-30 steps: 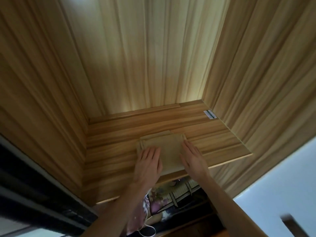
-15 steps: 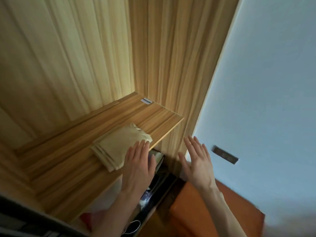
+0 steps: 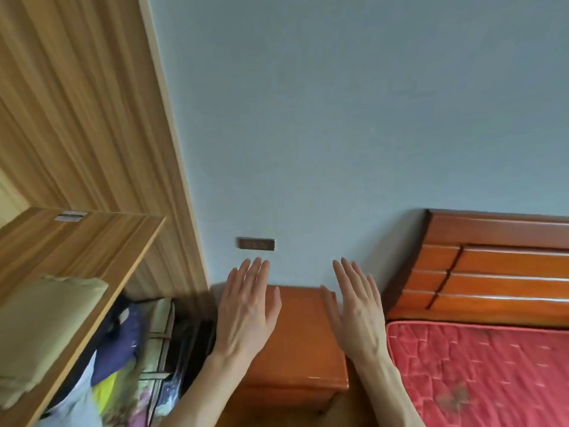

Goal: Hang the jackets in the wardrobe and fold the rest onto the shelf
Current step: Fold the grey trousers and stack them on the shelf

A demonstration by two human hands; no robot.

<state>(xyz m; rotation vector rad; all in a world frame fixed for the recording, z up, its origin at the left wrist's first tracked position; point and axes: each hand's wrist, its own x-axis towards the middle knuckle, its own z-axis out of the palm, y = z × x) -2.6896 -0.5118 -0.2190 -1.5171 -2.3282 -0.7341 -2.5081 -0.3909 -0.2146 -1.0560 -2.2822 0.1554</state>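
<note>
Shelf (image 3: 92,238): light wood, streaked grain; small grey label (image 3: 70,216) on it. Folded garment (image 3: 46,322), at 8 o'clock: pale khaki, plain. Clothes below shelf (image 3: 120,349): purple, yellow, white, floral print. Wall (image 3: 338,118): pale blue-grey; dark brown plate (image 3: 256,244). Bedside cabinet (image 3: 301,340) and headboard (image 3: 492,266): glossy orange-brown. Mattress (image 3: 480,374), at 4 o'clock: red, quilted stitch pattern.

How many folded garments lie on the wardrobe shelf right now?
1: a folded beige garment near the front edge of the wooden shelf, at frame left. The shelf's left part is out of frame, so more may be hidden.
</note>
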